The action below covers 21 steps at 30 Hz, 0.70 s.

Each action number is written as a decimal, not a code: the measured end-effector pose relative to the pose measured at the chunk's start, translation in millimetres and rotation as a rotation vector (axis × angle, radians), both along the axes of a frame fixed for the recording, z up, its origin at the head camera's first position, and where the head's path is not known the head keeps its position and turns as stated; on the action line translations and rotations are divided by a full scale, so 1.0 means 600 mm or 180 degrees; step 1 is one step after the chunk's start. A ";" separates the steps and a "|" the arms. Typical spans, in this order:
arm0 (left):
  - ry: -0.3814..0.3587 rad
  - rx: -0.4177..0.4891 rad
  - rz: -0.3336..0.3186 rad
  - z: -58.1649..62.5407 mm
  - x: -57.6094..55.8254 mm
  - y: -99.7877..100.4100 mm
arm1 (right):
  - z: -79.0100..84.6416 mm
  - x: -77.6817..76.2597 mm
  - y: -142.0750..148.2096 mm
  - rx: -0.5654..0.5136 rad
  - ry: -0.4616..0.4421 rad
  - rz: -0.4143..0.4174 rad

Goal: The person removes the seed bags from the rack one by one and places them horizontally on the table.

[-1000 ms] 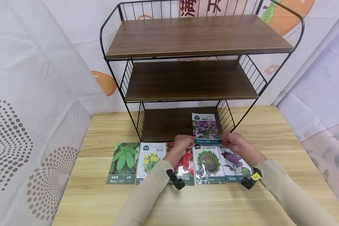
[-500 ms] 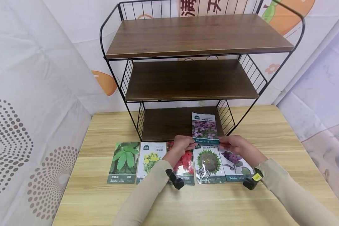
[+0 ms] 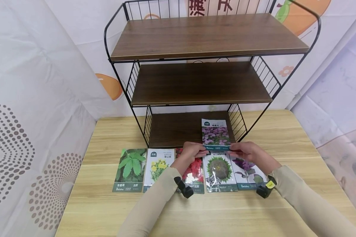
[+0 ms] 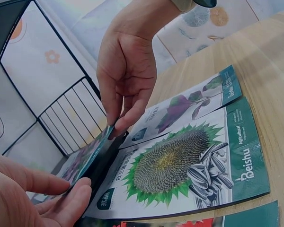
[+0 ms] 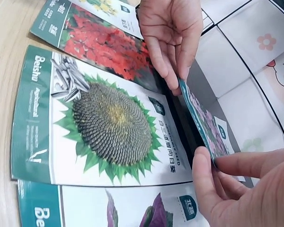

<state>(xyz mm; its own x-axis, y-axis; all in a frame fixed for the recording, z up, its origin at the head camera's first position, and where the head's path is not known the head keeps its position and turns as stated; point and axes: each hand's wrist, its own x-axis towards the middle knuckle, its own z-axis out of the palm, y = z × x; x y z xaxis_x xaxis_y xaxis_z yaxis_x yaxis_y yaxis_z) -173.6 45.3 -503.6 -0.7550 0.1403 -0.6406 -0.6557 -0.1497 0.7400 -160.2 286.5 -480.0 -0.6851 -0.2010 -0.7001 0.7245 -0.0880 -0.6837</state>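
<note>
A seed packet with purple flowers lies over the right part of the bottom shelf, its lower edge tipped up toward me. My left hand pinches its lower left corner between thumb and fingers. At the lower right corner my right hand pinches it too. Both grips show in the left wrist view, where the purple-flower packet is seen nearly edge-on. Just below the hands, a sunflower seed packet lies flat on the table, its top edge partly covered.
Beside the sunflower lie packets with red flowers, yellow flowers, a green leaf and a purple bloom. The black wire rack's middle shelf and top shelf overhang the bottom shelf.
The fingers of both hands have shifted slightly inward along the packet's lower edge. The purple-flower packet stays almost in the same place.
</note>
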 end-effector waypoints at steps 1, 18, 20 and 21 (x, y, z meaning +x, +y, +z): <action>0.0003 0.0005 -0.0001 0.000 0.000 0.000 | 0.000 0.000 0.001 -0.0037 -0.0007 0.0014; 0.0028 -0.0012 -0.0194 -0.003 0.006 -0.003 | -0.026 0.005 0.018 0.0166 0.0221 0.0116; 0.0041 -0.0020 -0.0185 -0.005 0.007 -0.001 | -0.028 0.006 0.021 0.0145 0.0242 0.0153; 0.0055 -0.0027 -0.0167 -0.006 0.007 -0.001 | -0.029 0.006 0.022 0.0128 0.0244 0.0170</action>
<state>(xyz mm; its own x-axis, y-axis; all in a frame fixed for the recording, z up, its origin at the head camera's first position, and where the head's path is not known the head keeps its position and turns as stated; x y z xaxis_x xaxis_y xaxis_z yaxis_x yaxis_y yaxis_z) -169.3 44.9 -507.1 -0.7576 0.1748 -0.6289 -0.6496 -0.1091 0.7524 -156.6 299.6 -497.4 -0.7262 -0.2114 -0.6542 0.6727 -0.0222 -0.7396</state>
